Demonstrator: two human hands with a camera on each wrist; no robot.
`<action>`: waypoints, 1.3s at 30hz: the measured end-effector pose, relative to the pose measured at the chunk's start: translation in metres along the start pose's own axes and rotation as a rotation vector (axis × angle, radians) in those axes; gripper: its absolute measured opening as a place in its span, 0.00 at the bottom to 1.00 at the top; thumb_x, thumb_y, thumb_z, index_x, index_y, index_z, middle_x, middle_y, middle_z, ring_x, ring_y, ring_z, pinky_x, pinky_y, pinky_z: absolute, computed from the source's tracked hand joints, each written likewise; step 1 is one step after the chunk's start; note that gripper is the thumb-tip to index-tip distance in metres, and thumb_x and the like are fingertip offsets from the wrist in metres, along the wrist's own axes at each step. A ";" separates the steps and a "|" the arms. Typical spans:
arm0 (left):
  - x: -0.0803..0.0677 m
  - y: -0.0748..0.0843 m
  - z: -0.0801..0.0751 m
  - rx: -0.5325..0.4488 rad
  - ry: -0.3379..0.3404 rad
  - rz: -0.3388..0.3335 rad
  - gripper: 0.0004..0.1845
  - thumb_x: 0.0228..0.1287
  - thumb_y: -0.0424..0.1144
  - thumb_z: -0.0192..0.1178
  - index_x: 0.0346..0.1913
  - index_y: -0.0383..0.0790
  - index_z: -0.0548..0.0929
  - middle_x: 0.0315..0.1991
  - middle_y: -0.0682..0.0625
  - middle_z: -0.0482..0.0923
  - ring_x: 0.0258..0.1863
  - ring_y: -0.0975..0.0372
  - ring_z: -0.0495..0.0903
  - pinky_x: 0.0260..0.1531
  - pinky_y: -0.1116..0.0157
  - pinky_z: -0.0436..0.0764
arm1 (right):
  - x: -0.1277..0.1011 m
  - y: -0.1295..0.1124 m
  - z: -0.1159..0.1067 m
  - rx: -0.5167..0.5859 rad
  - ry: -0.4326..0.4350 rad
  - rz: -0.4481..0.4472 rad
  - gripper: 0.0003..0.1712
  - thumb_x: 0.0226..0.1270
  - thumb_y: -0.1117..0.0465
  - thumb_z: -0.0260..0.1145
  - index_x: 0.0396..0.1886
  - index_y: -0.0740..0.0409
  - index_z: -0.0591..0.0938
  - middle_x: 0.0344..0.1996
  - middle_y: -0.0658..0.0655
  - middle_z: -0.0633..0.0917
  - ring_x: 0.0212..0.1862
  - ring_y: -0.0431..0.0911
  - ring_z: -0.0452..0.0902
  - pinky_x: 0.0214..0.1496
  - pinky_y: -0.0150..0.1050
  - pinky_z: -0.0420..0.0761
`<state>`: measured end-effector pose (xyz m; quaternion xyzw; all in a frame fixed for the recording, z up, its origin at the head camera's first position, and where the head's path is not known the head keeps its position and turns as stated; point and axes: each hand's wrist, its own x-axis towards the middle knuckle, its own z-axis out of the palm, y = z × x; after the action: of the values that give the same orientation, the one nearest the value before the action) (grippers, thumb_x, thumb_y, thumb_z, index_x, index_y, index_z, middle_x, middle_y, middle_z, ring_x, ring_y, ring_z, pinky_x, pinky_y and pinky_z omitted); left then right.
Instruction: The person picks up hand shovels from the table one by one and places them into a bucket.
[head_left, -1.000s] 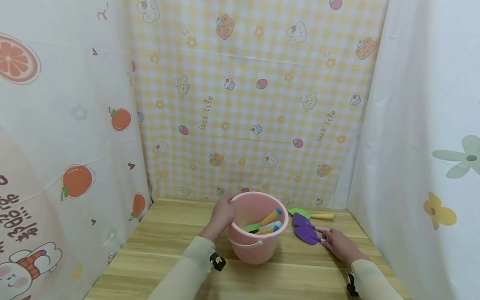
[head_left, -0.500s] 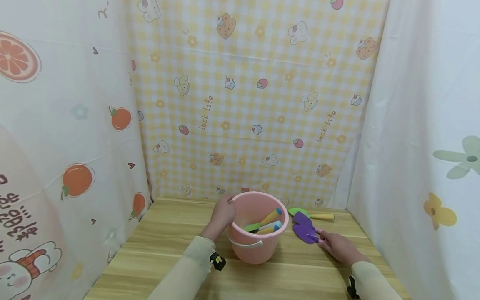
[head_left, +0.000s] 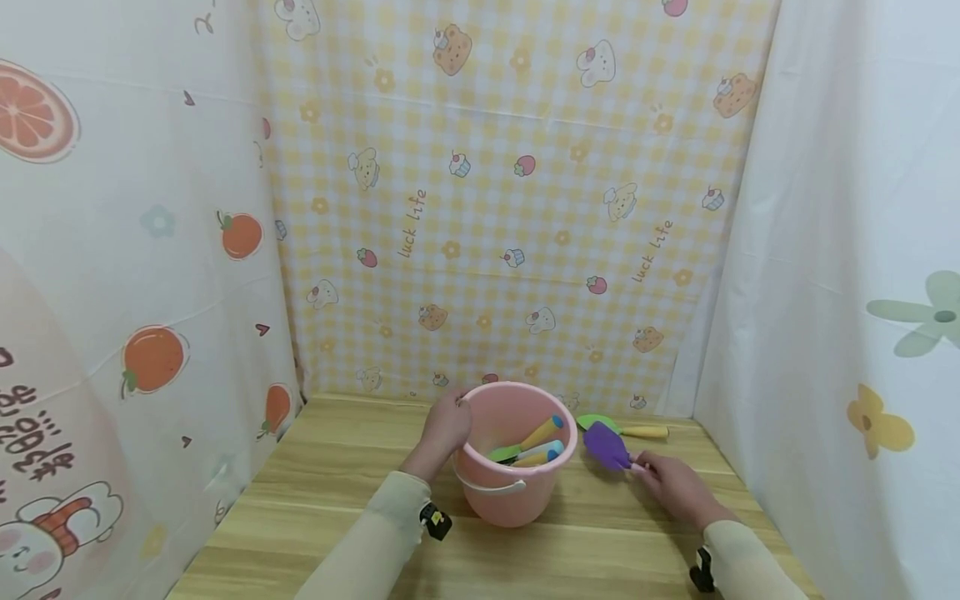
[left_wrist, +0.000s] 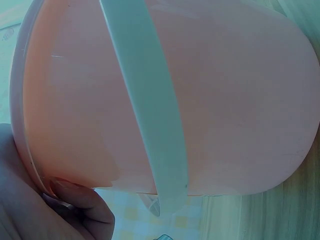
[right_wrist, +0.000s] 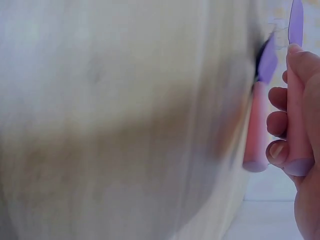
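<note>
Left hand (head_left: 444, 427) is on the round pink plastic bucket (head_left: 517, 492), fingers curled over the rim on its left side, thumb pressed against the outer wall in the left wrist view. The bucket stands upright on the pale wooden worktop (head_left: 345, 492), about mid-way across, its white bail handle (head_left: 491, 487) hanging down the near wall. Inside it lie several toy tools: an orange handle with a blue tip (head_left: 543, 432), a white handle with a blue tip (head_left: 546, 451), and a bit of green blade (head_left: 504, 454) beneath them.

Over on the other side, the right hand (head_left: 675, 486) has the purple plastic toy shovel with a pink handle (head_left: 609, 448). Fingers are wrapped round the pink handle, and the right wrist view shows them curled tight on it, fingertips (right_wrist: 278, 150) folded over. The purple blade points toward the bucket and sits just beside its right wall, tilted up; whether it touches the worktop is hard to tell. In that wrist view a second pink handle (right_wrist: 256, 127) with a purple blade shows just beside the gripped one, blurred.

Behind the purple shovel, a green plastic toy shovel with a yellow handle (head_left: 621, 429) lies flat on the worktop, close to the yellow checked cartoon-print backdrop (head_left: 510, 200).
</note>
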<state>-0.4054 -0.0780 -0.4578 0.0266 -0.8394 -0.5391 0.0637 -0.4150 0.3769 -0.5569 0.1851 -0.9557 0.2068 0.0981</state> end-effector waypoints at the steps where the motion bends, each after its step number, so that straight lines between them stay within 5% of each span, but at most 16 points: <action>1: 0.000 0.000 0.000 0.001 0.000 0.001 0.25 0.87 0.39 0.44 0.77 0.41 0.80 0.74 0.38 0.79 0.71 0.40 0.79 0.68 0.39 0.80 | 0.002 -0.002 -0.001 0.008 0.013 0.007 0.06 0.83 0.53 0.70 0.43 0.47 0.88 0.28 0.41 0.81 0.28 0.36 0.72 0.32 0.37 0.75; 6: -0.001 0.000 -0.001 -0.001 0.003 -0.003 0.25 0.87 0.39 0.44 0.77 0.41 0.80 0.73 0.38 0.79 0.70 0.41 0.80 0.66 0.40 0.82 | 0.008 -0.018 -0.013 0.050 0.042 0.006 0.07 0.83 0.53 0.70 0.41 0.48 0.88 0.23 0.42 0.78 0.26 0.36 0.68 0.29 0.35 0.71; 16: 0.000 0.000 -0.001 -0.010 0.007 -0.007 0.25 0.87 0.39 0.44 0.76 0.41 0.80 0.73 0.38 0.79 0.70 0.41 0.79 0.67 0.40 0.81 | 0.028 -0.043 -0.031 0.073 0.125 0.030 0.12 0.82 0.49 0.72 0.43 0.53 0.92 0.27 0.45 0.86 0.28 0.38 0.75 0.35 0.38 0.78; 23: 0.002 0.000 0.000 -0.002 0.011 -0.015 0.25 0.87 0.40 0.43 0.75 0.43 0.81 0.73 0.39 0.80 0.70 0.42 0.79 0.66 0.41 0.82 | 0.036 -0.069 -0.052 0.112 0.128 0.020 0.05 0.80 0.59 0.72 0.44 0.56 0.88 0.29 0.47 0.84 0.30 0.42 0.76 0.36 0.40 0.78; 39: 0.001 -0.002 -0.001 0.002 0.003 0.005 0.25 0.86 0.40 0.44 0.75 0.45 0.82 0.73 0.40 0.80 0.69 0.42 0.80 0.64 0.42 0.83 | 0.055 -0.119 -0.085 0.102 0.142 -0.145 0.03 0.80 0.59 0.74 0.43 0.53 0.89 0.28 0.42 0.83 0.27 0.39 0.75 0.31 0.37 0.78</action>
<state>-0.4065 -0.0798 -0.4588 0.0254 -0.8400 -0.5380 0.0663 -0.4086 0.2963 -0.4237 0.2434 -0.9187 0.2601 0.1705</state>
